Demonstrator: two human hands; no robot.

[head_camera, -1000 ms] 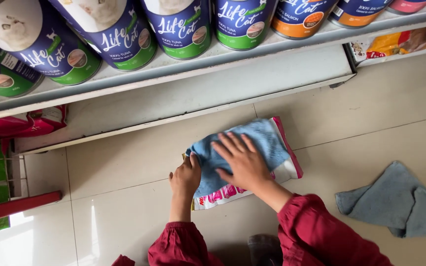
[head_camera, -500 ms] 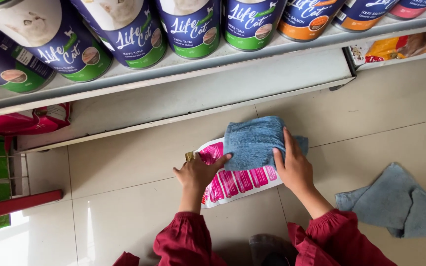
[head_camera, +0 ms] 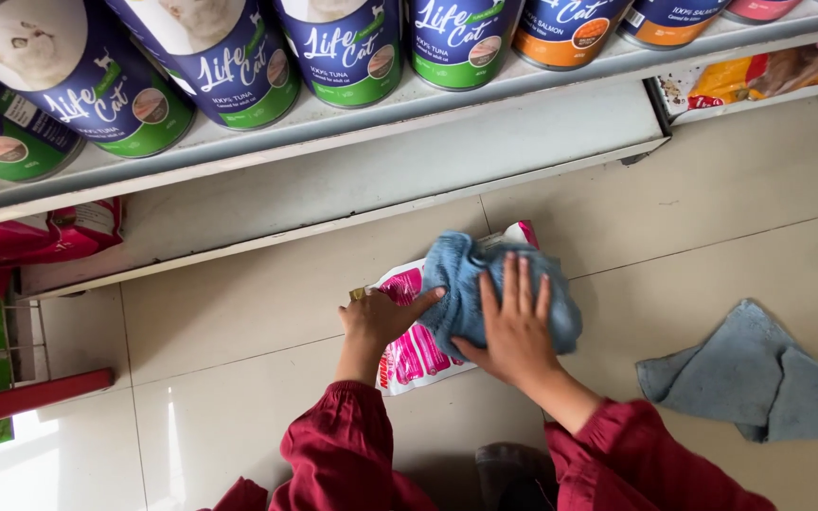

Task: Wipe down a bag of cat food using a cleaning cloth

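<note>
Blue terry cloth [head_camera: 471, 284] bunched under flat, spread right hand [head_camera: 515, 326] atop one pink-and-white flat pouch [head_camera: 409, 355] on tiled floor [head_camera: 239, 331], left hand [head_camera: 382, 317] pinning pouch's edge; second blue cloth [head_camera: 745, 374] right of pouch.

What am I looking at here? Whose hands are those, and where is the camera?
The camera sits on a person's head and looks down, so you see their own two arms in red sleeves. They are low over a tiled floor beside a shop shelf lined with big cans. On the floor lies a pink and white packet. The left hand steadies it. The right hand presses a blue cloth on top. A second blue cloth lies to the right.
</note>
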